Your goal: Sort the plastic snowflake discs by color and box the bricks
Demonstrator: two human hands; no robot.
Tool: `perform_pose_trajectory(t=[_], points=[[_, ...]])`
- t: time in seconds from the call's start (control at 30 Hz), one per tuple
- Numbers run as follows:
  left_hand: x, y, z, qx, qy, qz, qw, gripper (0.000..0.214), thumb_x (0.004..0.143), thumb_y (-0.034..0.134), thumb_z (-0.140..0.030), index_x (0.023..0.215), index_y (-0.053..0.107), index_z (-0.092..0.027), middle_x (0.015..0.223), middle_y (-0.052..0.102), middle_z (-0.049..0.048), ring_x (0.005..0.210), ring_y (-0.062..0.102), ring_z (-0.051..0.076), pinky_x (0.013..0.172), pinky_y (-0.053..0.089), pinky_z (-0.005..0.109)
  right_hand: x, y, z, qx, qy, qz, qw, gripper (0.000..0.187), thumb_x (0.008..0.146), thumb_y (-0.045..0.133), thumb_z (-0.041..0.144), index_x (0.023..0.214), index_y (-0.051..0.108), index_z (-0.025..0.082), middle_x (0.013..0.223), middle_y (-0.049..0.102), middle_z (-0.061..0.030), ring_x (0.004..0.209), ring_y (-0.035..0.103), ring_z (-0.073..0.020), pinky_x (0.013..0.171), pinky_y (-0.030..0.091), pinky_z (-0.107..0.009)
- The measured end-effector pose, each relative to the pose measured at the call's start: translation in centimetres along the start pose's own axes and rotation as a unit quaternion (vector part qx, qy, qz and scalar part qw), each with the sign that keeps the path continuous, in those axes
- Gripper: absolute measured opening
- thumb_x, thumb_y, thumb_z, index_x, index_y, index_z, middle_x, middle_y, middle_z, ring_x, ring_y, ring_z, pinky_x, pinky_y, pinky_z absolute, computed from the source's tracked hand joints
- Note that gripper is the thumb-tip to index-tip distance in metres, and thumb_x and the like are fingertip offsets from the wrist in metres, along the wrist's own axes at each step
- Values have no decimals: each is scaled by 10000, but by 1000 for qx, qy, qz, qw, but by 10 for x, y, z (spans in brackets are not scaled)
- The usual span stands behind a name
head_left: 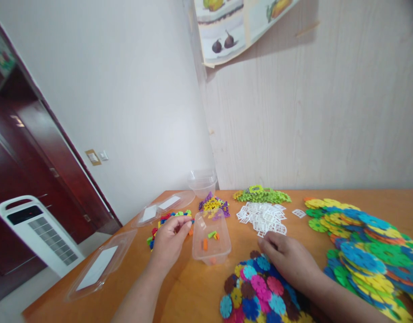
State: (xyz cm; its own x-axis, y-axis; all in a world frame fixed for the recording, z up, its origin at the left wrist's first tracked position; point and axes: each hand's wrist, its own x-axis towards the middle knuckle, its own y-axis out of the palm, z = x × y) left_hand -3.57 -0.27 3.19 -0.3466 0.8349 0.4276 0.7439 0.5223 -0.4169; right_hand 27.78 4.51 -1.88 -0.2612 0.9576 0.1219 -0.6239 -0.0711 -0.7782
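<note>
My left hand (170, 240) hovers over a small heap of mixed coloured plastic pieces (163, 220), its fingers curled and pinched together; whatever they hold is too small to see. Just to its right stands a clear plastic tub (211, 253) with a few orange and green bits inside. My right hand (287, 260) lies palm down, fingers loosely stretched, on the far edge of a pile of small multicoloured flower discs (257, 291). In front of it sits a heap of white square lattice pieces (263, 217).
The orange wooden table (193, 291) also carries two clear lids (100, 264) (164, 205), an empty clear tub (202, 183), purple-yellow pieces (213, 205), lime-green pieces (262, 195) and a big spread of large discs (364, 251). A white appliance (38, 231) stands left, walls close behind.
</note>
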Motion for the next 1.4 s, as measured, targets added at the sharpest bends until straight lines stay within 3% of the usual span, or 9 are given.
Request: perform_pose_trajectory(t=[0.13, 0.23, 0.43, 0.57, 0.87, 1.03, 1.17, 1.27, 1.4], points=[[4, -8, 7, 28, 11, -21, 999, 345, 853, 590, -457, 1062, 735, -224, 1068, 736, 80, 982, 668, 229, 888, 515, 365, 0, 1, -1, -2, 1, 5, 1000, 359, 933, 414, 447, 675, 521, 221, 640, 614, -3, 628, 561, -160, 551, 260, -262], [11, -18, 24, 143, 51, -40, 988, 310, 893, 534, -413, 1047, 733, -232, 1054, 720, 81, 992, 653, 234, 922, 498, 396, 0, 1, -1, -3, 3, 6, 1000, 365, 938, 403, 455, 679, 518, 224, 652, 620, 1, 637, 566, -160, 558, 274, -262], [7, -17, 40, 408, 126, 33, 903, 332, 848, 553, -276, 1124, 735, -305, 1305, 608, 113, 1271, 475, 348, 1050, 370, 537, 0, 2, -2, -7, 1, 6, 1000, 370, 939, 404, 467, 682, 519, 227, 658, 627, -1, 638, 567, -164, 562, 276, -267], [3, -12, 43, 456, 114, 54, 881, 370, 847, 555, -259, 1174, 713, -331, 1434, 530, 98, 1399, 327, 389, 1088, 294, 588, -1, 2, -3, -9, 0, 6, 1000, 375, 941, 400, 470, 682, 520, 226, 653, 627, -2, 635, 570, -165, 562, 274, -267], [1, -11, 36, 481, 128, 72, 864, 248, 839, 569, -217, 996, 744, -297, 1407, 559, 65, 1419, 294, 376, 1098, 291, 577, -1, -1, 2, -6, 0, 8, 1000, 364, 935, 408, 450, 674, 511, 219, 649, 621, -4, 629, 568, -161, 557, 270, -261], [6, -11, 29, 447, 124, 52, 884, 164, 837, 585, -240, 932, 719, -248, 1184, 666, 93, 1202, 520, 315, 1022, 399, 500, -2, -2, 3, -10, 0, 8, 1000, 368, 942, 391, 449, 676, 499, 218, 661, 616, -7, 647, 570, -164, 562, 268, -260], [12, -11, 29, 287, 85, -10, 954, 252, 890, 535, -326, 1057, 678, -205, 1015, 704, 86, 967, 636, 233, 897, 489, 411, -3, 0, 0, -9, 1, 4, 1000, 364, 943, 392, 453, 687, 510, 224, 659, 616, -2, 649, 569, -166, 562, 264, -259], [8, -7, 16, 141, 52, -33, 988, 358, 899, 543, -420, 1158, 656, -200, 1019, 715, 67, 942, 663, 203, 884, 508, 372, -2, 0, 1, -9, 1, 0, 1000, 363, 941, 396, 449, 681, 509, 222, 656, 616, -2, 644, 567, -162, 560, 261, -260], [-2, -3, -4, 49, 32, -8, 998, 478, 890, 567, -452, 1311, 591, -227, 1094, 711, 61, 1025, 658, 200, 930, 497, 359, -2, -2, 3, -13, 4, 4, 1000, 363, 939, 393, 439, 672, 501, 219, 645, 605, 0, 633, 561, -159, 554, 254, -262]])
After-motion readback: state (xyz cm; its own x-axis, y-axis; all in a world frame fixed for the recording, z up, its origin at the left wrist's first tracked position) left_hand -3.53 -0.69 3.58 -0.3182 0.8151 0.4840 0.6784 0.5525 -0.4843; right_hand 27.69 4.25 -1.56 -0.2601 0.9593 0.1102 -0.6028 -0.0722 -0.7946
